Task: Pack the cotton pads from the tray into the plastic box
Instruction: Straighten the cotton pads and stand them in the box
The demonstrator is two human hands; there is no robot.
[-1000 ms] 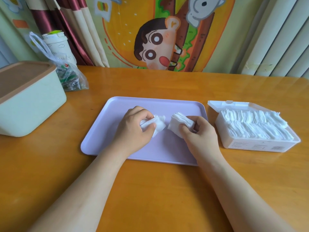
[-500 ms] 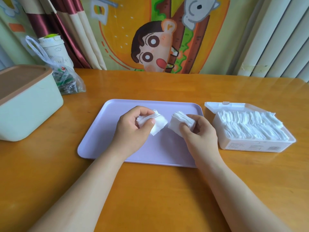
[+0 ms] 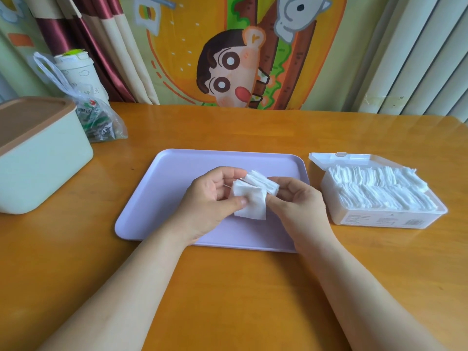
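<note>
A lilac tray (image 3: 162,188) lies in the middle of the wooden table. Above its right half both hands hold one bundle of white cotton pads (image 3: 253,198). My left hand (image 3: 210,201) pinches the pads from the left, thumb on the front pad. My right hand (image 3: 298,201) grips the bundle's right end with curled fingers. The clear plastic box (image 3: 379,219) stands right of the tray with its lid open behind it; rows of white cotton pads (image 3: 379,188) fill it.
A pale green bin with a brown lid (image 3: 38,153) stands at the left. Behind it are a clear plastic bag of small packets (image 3: 101,122) and a white cup (image 3: 76,72). A cartoon curtain hangs along the table's far edge.
The two hands, each holding its own small stack of pads, have come together. The stacks now form one bundle held between both hands, lifted slightly over the tray.
</note>
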